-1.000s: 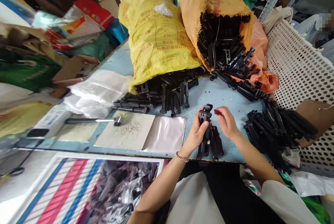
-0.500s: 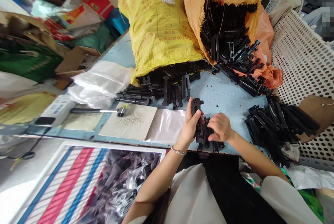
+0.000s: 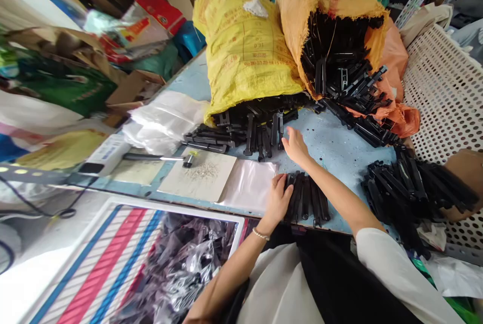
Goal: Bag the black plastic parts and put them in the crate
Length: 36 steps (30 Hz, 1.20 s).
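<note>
Along the table's front edge lies a row of several long, narrow black parts [image 3: 306, 198], side by side. My left hand [image 3: 277, 200] is at the row's left end, its fingers and thumb curled on the leftmost black part, which they partly hide. My right hand [image 3: 296, 147] is stretched out beyond the row with its fingers apart and nothing seen in them. It is beside loose black parts [image 3: 260, 138] that spill from the mouth of a yellow woven sack [image 3: 249, 47].
An orange sack [image 3: 298, 17] full of black parts lies open behind. More parts [image 3: 403, 183] are heaped at right by a perforated white basket [image 3: 445, 92]. Left stand a hammer [image 3: 162, 158] on cardboard [image 3: 199, 183] and clear bags [image 3: 169, 117]. A striped crate [image 3: 113, 263] sits below.
My left hand has lowered the black part it held upright onto the row. My right hand has moved away from the row, forward to the yellow sack's mouth. The view has shifted slightly.
</note>
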Available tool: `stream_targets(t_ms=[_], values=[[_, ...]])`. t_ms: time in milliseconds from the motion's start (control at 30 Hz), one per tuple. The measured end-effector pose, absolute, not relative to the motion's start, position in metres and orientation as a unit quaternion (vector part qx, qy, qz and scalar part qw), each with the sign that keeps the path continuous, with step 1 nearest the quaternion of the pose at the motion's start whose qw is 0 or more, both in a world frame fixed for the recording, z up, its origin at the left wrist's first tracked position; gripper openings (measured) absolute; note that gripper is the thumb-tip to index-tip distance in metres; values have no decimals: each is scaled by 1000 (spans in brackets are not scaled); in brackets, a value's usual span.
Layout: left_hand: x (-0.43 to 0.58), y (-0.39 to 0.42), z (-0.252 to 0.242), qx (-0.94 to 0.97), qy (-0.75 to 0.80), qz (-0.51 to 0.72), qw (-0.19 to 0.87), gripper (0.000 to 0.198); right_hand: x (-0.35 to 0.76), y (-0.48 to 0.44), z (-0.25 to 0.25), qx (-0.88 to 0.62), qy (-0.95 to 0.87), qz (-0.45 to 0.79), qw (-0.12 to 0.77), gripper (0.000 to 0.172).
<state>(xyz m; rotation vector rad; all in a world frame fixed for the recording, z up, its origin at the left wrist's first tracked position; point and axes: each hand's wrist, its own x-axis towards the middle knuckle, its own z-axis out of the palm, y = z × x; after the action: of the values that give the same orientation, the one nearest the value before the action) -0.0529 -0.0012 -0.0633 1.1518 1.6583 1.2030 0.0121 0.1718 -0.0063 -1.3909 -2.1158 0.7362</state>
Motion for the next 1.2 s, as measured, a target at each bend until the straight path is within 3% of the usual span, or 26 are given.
stream_targets(t_ms=[67, 167, 300, 367, 433, 567, 700, 833, 933, 1000, 1200], values=[[-45, -5, -73, 499, 657, 460, 330, 43, -9, 197, -17, -559, -748, 305, 189, 35], [-47, -6, -72, 513, 651, 458, 321, 50, -13, 212, -23, -561, -738, 340, 157, 28], [-67, 9, -49, 439, 613, 557, 348, 63, 19, 173, -10, -528, -767, 293, 217, 32], [-74, 23, -32, 374, 573, 619, 385, 73, 38, 134, 1, -455, -818, 222, 271, 34], [-78, 34, -17, 316, 547, 648, 425, 70, 54, 97, 14, -352, -872, 193, 281, 30], [-72, 32, 6, 291, 525, 617, 509, 50, 82, 75, 35, -258, -899, 184, 302, 26], [-55, 8, 20, 303, 477, 556, 610, 66, 96, 108, 38, -281, -898, 72, 331, 34], [-39, -2, 22, 324, 487, 561, 586, 73, 87, 122, 30, -334, -882, 116, 311, 42], [-41, 4, 18, 321, 507, 585, 546, 68, 81, 106, 27, -420, -820, 220, 321, 47], [-49, 10, 16, 295, 524, 591, 537, 59, 84, 88, 22, -391, -831, 245, 312, 49], [-75, 18, 17, 300, 572, 595, 478, 37, 92, 46, -7, -201, -946, 122, 223, 42]])
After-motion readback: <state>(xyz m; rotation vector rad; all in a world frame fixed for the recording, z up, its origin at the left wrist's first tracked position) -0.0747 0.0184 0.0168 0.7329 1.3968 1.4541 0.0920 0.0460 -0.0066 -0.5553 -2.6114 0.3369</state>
